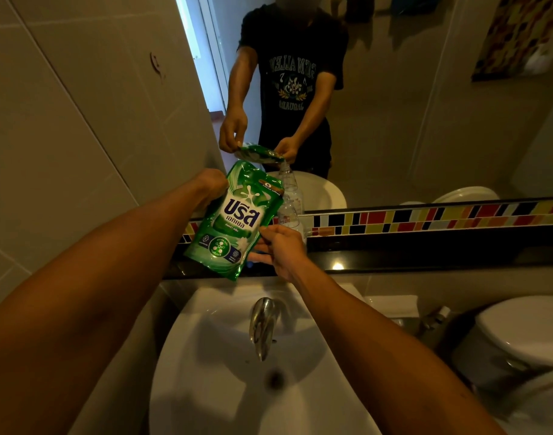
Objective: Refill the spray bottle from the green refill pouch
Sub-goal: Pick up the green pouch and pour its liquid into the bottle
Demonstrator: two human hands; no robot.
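Observation:
The green refill pouch (234, 221) hangs tilted over the black ledge, its printed front facing me. My left hand (210, 183) grips its upper left corner. My right hand (279, 251) pinches its right edge low down. Behind the pouch a clear spray bottle (289, 215) stands upright on the ledge with no spray head on its neck. The pouch's upper right corner is beside the bottle's neck. The pouch and my right hand hide the bottle's lower part. A small blue thing (255, 263) shows under my right fingers; I cannot tell what it is.
A white washbasin (206, 356) with a chrome tap (262, 324) lies below my arms. The black ledge (425, 255) runs along a strip of coloured tiles under the mirror (425, 120). A toilet (520, 334) stands at the right. A tiled wall closes the left.

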